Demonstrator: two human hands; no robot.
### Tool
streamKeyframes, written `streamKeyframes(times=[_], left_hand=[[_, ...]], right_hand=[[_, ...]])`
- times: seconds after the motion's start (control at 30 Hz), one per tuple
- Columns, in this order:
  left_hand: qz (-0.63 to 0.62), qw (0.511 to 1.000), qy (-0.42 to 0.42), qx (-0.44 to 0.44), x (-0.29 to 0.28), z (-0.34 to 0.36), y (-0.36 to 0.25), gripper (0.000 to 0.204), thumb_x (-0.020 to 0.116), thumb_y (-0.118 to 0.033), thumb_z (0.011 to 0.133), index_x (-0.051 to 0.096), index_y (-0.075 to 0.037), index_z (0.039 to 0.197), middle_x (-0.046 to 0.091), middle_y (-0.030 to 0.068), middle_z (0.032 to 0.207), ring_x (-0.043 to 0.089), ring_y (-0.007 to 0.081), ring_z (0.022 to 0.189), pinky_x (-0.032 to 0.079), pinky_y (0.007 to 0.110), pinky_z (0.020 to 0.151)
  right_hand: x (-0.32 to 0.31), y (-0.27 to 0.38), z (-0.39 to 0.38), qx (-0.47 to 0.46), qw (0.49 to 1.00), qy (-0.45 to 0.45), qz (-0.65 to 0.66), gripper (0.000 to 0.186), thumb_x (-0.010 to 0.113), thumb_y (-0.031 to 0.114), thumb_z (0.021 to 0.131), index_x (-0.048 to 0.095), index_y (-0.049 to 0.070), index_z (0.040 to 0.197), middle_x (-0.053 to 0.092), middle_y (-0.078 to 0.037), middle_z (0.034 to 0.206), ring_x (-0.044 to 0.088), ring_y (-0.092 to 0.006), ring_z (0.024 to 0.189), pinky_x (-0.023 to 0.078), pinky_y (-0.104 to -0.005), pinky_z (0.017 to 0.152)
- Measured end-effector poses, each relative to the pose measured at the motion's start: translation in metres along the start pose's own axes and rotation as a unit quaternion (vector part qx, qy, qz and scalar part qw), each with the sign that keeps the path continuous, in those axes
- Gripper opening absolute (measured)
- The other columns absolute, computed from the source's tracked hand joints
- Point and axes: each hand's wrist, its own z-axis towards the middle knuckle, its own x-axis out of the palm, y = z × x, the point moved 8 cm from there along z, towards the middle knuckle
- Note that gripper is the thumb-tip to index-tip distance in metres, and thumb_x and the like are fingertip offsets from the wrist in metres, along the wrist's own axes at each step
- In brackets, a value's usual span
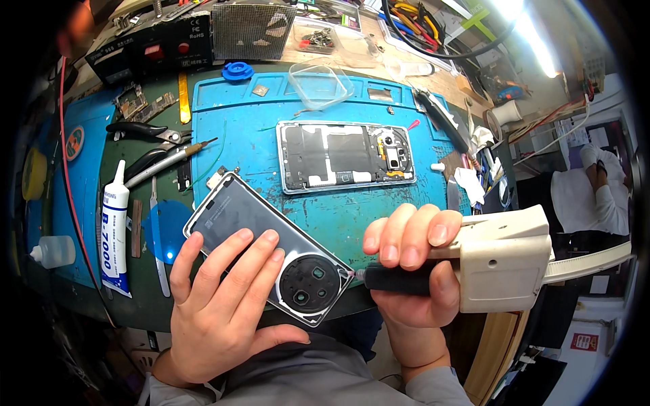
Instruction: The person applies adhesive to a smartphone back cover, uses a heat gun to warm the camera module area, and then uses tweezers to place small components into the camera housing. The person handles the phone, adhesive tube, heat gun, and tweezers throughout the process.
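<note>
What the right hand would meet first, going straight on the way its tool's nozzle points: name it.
The nearest corner of the phone back cover, beside the round black camera section. The nozzle in the right hand seems at or just short of it; depth is hard to judge.

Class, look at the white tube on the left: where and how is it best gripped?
Probably around the middle of the white tube, from above, pinching across its width: it lies lengthwise, its nozzle pointing away from the person, with a brown strip close along its right side.
</note>
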Motion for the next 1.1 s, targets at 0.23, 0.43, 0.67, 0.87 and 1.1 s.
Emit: streamKeyframes(times=[0.23,0.43,0.67,0.87,1.1], left_hand=[[0.010,1.000,0.001,0.004,0.0020,-0.0008,-0.0007,0.086,0.061,-0.075,0.078,0.069,-0.002,0.122,0.066,0.0083,0.135,0.056,0.0291,0.130,0.026,0.057,0.120],[0.011,1.000,0.006,0.002,0.0021,-0.0001,-0.0017,0.088,0.063,-0.075,0.078,0.069,-0.001,0.124,0.066,0.0102,0.136,0.057,0.0300,0.131,0.028,0.053,0.119],[0.008,1.000,0.010,-0.001,0.0026,0.0005,-0.0021,0.084,0.062,-0.072,0.082,0.068,-0.001,0.126,0.065,0.0095,0.137,0.057,0.0267,0.129,0.030,0.046,0.118],[0.019,1.000,0.013,0.006,0.0045,-0.0001,-0.0028,0.092,0.061,-0.076,0.077,0.068,0.002,0.125,0.066,0.0135,0.135,0.059,0.0315,0.128,0.032,0.050,0.116],[0.029,0.999,0.017,0.013,0.0052,0.0005,-0.0025,0.093,0.057,-0.078,0.079,0.068,0.003,0.124,0.066,0.0147,0.135,0.059,0.0325,0.128,0.032,0.050,0.116]], right_hand=[[-0.0004,0.0000,-0.0001,0.001,1.000,0.002,-0.006,0.027,0.064,0.030,0.097,0.052,0.014,0.116,0.057,0.000,0.093,0.056,-0.0180,0.087,0.049,-0.0396,0.084],[-0.0006,-0.0004,0.0003,0.006,1.000,0.010,-0.009,0.027,0.063,0.032,0.098,0.052,0.015,0.116,0.056,0.000,0.093,0.056,-0.0178,0.088,0.049,-0.0395,0.084],[-0.0012,-0.0018,0.0017,-0.001,1.000,0.026,-0.007,0.026,0.063,0.032,0.098,0.052,0.015,0.116,0.056,0.000,0.093,0.055,-0.0178,0.089,0.049,-0.0395,0.085],[-0.0031,-0.0033,0.0024,-0.006,0.999,0.045,-0.006,0.027,0.063,0.032,0.098,0.052,0.015,0.116,0.055,-0.001,0.093,0.055,-0.0185,0.090,0.049,-0.0400,0.085],[-0.0012,-0.0023,0.0021,0.022,0.999,0.031,0.006,0.027,0.064,0.031,0.099,0.052,0.015,0.115,0.055,-0.001,0.092,0.055,-0.0190,0.089,0.049,-0.0401,0.085]])
